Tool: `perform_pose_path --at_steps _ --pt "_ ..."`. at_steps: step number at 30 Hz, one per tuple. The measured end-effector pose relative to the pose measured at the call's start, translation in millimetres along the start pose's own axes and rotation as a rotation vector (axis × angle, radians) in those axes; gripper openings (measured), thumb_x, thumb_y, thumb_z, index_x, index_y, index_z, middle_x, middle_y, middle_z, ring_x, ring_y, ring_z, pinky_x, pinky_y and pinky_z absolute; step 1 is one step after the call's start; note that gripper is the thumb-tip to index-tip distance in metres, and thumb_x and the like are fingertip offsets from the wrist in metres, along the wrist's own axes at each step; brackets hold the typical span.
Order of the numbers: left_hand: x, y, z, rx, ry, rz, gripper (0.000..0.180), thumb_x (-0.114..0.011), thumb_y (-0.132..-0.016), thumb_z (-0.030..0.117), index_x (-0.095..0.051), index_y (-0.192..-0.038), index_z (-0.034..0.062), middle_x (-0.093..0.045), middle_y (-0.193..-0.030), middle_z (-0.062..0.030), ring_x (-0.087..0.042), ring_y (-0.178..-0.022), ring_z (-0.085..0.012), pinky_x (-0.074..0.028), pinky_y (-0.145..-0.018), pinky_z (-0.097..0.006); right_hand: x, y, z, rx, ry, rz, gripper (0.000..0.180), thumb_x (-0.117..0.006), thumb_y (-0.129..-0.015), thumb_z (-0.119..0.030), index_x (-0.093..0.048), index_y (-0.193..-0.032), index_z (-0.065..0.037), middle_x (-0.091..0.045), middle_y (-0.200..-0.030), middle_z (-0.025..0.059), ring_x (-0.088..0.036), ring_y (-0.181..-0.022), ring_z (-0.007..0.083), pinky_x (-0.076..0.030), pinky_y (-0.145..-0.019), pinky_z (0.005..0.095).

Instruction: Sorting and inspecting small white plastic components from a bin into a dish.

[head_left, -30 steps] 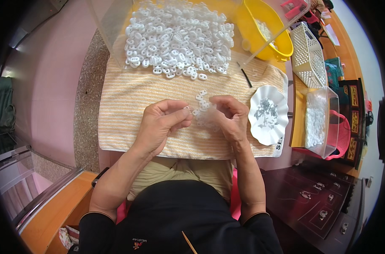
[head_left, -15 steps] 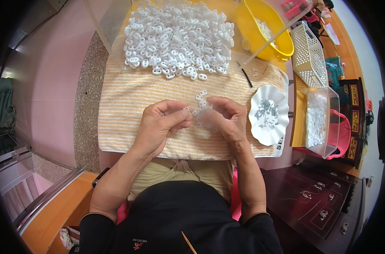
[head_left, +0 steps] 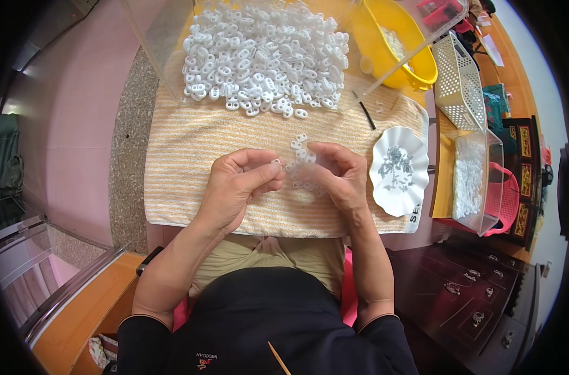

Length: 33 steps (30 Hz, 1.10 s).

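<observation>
My left hand (head_left: 240,181) is closed in a pinch on a small white plastic piece, which shows at the tips of its thumb and forefinger. Just right of it, my right hand (head_left: 342,175) has bent fingers whose tips are smeared by motion, so whatever they hold is hidden. Several white two-holed plastic pieces (head_left: 301,154) lie on the striped towel (head_left: 190,162) between the hands, partly under the right fingers. Beyond them spreads a big heap of the same white pieces (head_left: 259,59). A scalloped white plate (head_left: 384,190) with small grey bits (head_left: 397,169) stands to the right.
Clear plastic walls (head_left: 397,65) stand around the heap. A yellow basin (head_left: 419,72) sits at the far right, beside a cream perforated basket (head_left: 456,90). A thin black rod (head_left: 367,115) lies above the plate. Further right is a clear box of white pieces (head_left: 469,178).
The right fingertips are smeared in both frames, between the same small pieces. The left hand keeps its pinch and its place. The whole view has shifted very slightly.
</observation>
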<state>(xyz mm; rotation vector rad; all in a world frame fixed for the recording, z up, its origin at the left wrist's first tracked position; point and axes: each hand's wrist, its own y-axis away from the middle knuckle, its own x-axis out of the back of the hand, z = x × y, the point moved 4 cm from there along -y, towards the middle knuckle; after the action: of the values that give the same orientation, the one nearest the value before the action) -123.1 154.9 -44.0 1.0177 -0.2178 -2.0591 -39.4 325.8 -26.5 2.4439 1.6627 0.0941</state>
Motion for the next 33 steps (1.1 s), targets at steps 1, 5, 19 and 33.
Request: perform_pose_path --at_steps 1,5,19,33 --pt "0.3 -0.2 -0.2 0.0 0.0 0.0 0.019 -0.064 -0.089 0.001 -0.062 -0.107 -0.0025 -0.068 -0.099 -0.014 -0.069 -0.085 -0.0161 -0.059 -0.076 -0.026 -0.1 0.1 -0.9 0.023 0.006 -0.001 0.029 -0.067 -0.081 0.003 -0.063 -0.11 0.006 -0.071 -0.089 0.0116 -0.069 -0.081 0.0168 -0.055 -0.076 0.0258" --pt "-1.5 0.3 0.4 -0.004 0.009 0.008 0.018 -0.066 -0.088 0.003 -0.063 -0.105 -0.0027 -0.069 -0.096 -0.0123 -0.068 -0.082 -0.0149 -0.058 -0.075 -0.025 -0.6 1.8 -3.0 0.07 0.035 -0.022 0.028 -0.066 -0.082 0.003 -0.063 -0.11 0.006 -0.071 -0.09 0.0111 -0.069 -0.08 0.0159 -0.055 -0.075 0.0254" --pt "-1.5 0.7 0.5 -0.007 -0.013 0.023 0.018 -0.069 -0.086 0.007 -0.065 -0.101 -0.001 -0.069 -0.091 -0.0076 -0.066 -0.079 -0.012 -0.055 -0.073 -0.023 -8.0 1.0 -1.5 0.055 0.055 0.011 0.024 -0.064 -0.091 -0.005 -0.063 -0.114 0.004 -0.069 -0.088 0.0055 -0.066 -0.076 0.0104 -0.052 -0.068 0.0226" --pt "0.3 -0.1 -2.2 0.024 -0.015 0.011 0.017 -0.065 -0.089 0.003 -0.063 -0.105 -0.0015 -0.069 -0.097 -0.0118 -0.068 -0.083 -0.0137 -0.058 -0.074 -0.024 -16.1 3.8 -5.8 0.012 0.061 -0.094 0.033 -0.067 -0.087 0.0 -0.061 -0.12 0.002 -0.066 -0.09 -0.0001 -0.06 -0.082 0.0043 -0.048 -0.072 0.0181"
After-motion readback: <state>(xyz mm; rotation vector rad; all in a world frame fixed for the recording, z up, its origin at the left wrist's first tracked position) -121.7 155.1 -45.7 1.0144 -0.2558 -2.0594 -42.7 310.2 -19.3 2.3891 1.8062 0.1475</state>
